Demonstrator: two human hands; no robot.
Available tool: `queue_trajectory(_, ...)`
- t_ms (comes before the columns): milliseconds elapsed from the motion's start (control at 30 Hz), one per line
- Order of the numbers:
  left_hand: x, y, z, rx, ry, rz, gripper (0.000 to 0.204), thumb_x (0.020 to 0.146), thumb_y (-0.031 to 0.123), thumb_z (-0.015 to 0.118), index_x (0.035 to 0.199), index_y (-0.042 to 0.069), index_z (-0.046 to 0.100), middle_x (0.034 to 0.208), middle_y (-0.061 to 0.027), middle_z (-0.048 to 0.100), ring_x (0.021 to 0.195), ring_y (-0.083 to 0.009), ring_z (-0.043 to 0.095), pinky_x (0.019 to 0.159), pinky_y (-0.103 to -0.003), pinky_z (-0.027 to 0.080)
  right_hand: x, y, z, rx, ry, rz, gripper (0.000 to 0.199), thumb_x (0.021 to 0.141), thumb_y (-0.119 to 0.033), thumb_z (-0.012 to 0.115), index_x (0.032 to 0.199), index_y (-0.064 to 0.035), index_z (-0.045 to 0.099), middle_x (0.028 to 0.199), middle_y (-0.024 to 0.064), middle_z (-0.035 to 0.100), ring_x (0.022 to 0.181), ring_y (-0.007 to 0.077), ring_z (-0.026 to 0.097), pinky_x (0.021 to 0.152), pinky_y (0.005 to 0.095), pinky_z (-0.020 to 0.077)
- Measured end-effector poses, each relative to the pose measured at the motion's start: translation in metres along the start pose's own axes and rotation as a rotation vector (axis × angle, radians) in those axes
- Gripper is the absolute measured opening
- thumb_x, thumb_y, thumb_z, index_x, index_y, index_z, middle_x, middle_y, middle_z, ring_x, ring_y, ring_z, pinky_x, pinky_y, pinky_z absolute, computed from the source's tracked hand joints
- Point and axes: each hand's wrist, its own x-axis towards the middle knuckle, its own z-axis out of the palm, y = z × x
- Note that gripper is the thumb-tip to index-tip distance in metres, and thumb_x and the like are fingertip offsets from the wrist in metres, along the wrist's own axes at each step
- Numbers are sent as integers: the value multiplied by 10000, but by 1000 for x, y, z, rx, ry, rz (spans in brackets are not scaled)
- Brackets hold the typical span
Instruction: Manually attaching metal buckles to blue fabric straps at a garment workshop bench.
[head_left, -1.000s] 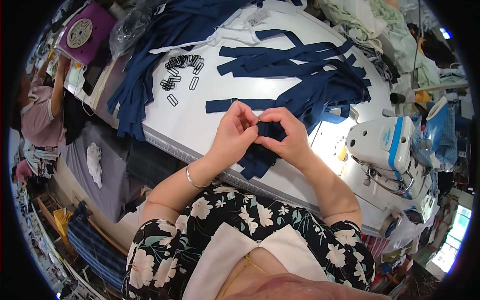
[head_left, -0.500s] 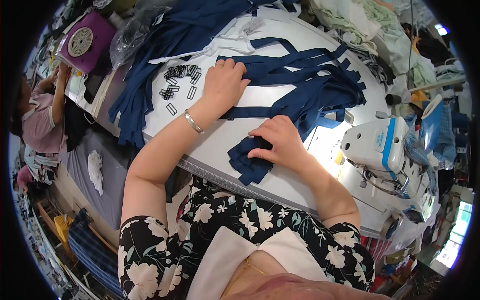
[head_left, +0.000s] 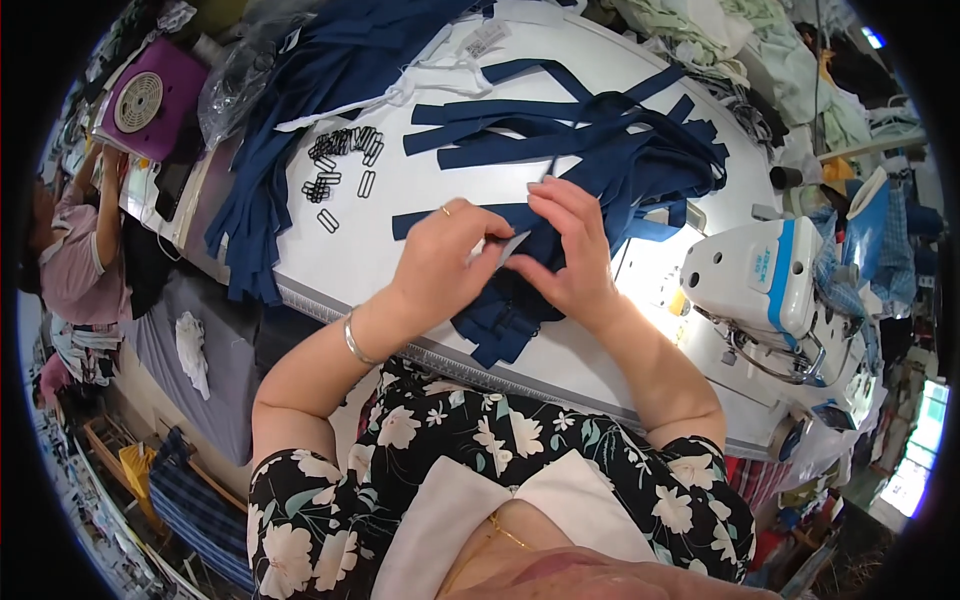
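Observation:
My left hand [head_left: 447, 262] pinches a small pale flat piece [head_left: 513, 247] between thumb and fingers. Beside it, my right hand [head_left: 572, 258] is curled around a navy fabric strip [head_left: 554, 165], which rises on edge from its fingertips. Its thumb points toward the pale piece; how the strip runs between the hands is hidden. Beneath both hands lies a bunch of short navy strip ends [head_left: 498, 330]. Longer navy strips [head_left: 640, 160] spread over the white table beyond. Several black oblong buckles [head_left: 345, 145] lie left of the hands.
A white sewing machine [head_left: 745, 270] with a lit work area stands at the right. More navy strips [head_left: 330, 90] hang over the table's left side, near a white cord [head_left: 405, 85]. A ruler [head_left: 440, 358] lines the front edge. A person in pink [head_left: 75, 245] works at far left.
My left hand has come back from the far strips toward my right hand. My right hand has risen off the near bunch, and a strip now stands up between its fingers.

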Motion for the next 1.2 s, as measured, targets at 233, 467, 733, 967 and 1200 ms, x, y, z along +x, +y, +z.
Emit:
queue_trajectory(233, -11, 24, -7, -884, -184, -762, 177, 931, 55, 545, 1076, 50, 443, 727, -43, 589, 620, -87, 572, 577, -202, 432, -14, -1, 9, -63, -7, -179, 477, 668, 47, 678, 1123, -78, 604, 959, 87, 603, 813, 279, 602, 743, 396, 521)
queue_trajectory(467, -13, -14, -34, 421, 106, -102, 169, 872, 97, 633, 1026, 42, 589, 836, -90, 613, 753, -218, 608, 633, -306, 475, -12, -3, 0, -51, 26, -50, 382, 578, 36, 734, 932, -73, 641, 879, 89, 602, 725, 272, 616, 576, 326, 499)
queue_trajectory(733, -17, -67, -75, 921, 91, -150, 170, 824, 133, 673, 956, 42, 617, 873, -110, 586, 854, -302, 594, 714, -392, 491, -8, -1, 5, -6, 33, -32, 364, 571, 47, 730, 907, -59, 638, 871, 89, 599, 731, 280, 572, 616, 341, 472)
queue_trajectory(967, 0, -69, -82, 1044, -151, -91, 115, 800, 60, 641, 734, 27, 554, 809, -121, 572, 810, -288, 614, 701, -371, 524, -8, -6, 3, -3, 52, -2, 314, 613, 51, 733, 904, -48, 670, 858, 84, 579, 748, 265, 563, 604, 331, 457)
queue_trajectory(1200, 1, -33, -60, 306, -47, -267, 118, 886, 31, 585, 970, -32, 639, 811, -137, 676, 666, -226, 648, 623, -277, 508, -4, -13, -4, 298, 56, 442, 134, 831, 17, 660, 953, -30, 691, 855, 77, 595, 722, 154, 554, 613, 243, 419)
